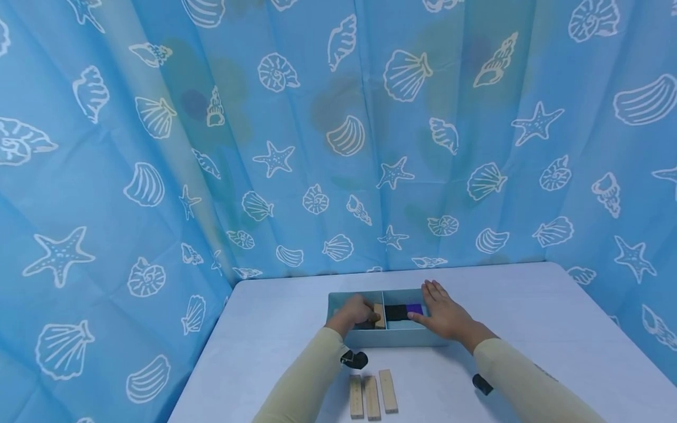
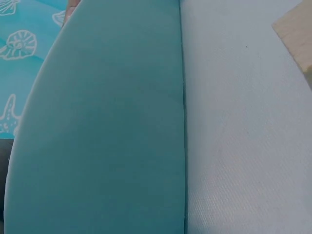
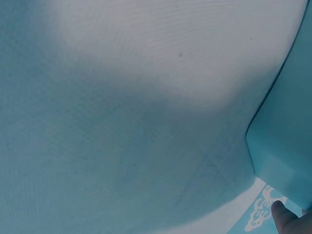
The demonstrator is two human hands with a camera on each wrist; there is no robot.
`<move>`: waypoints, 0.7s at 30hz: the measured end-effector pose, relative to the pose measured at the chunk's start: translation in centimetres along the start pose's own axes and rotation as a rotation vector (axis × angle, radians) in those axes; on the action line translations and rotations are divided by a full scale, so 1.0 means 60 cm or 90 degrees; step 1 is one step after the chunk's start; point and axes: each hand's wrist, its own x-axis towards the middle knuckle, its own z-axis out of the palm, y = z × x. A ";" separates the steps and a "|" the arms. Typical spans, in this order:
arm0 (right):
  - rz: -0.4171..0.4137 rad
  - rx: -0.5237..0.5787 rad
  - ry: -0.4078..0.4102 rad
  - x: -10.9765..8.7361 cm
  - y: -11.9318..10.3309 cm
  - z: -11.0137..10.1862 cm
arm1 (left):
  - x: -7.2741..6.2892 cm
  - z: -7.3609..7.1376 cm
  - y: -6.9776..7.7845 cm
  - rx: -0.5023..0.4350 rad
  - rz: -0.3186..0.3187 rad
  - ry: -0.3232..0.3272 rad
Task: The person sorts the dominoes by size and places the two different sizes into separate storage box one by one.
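A blue-green divided box stands on the table. My left hand reaches down into its left compartment and pinches a light wooden block close to the divider; the other fingertips are hidden. At the box's right end lies my right hand, fingers extended along the end wall and thumb over the inside. Beside that thumb, in the right compartment, are a black block and a purple block. The box's outer wall fills much of the left wrist view.
Three wooden blocks lie side by side on the white tabletop in front of the box, between the forearms. A blue curtain with white shell prints hangs behind and beside the table.
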 end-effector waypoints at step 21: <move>0.001 -0.006 0.003 -0.001 0.002 0.002 | -0.005 0.009 0.011 0.017 -0.007 0.027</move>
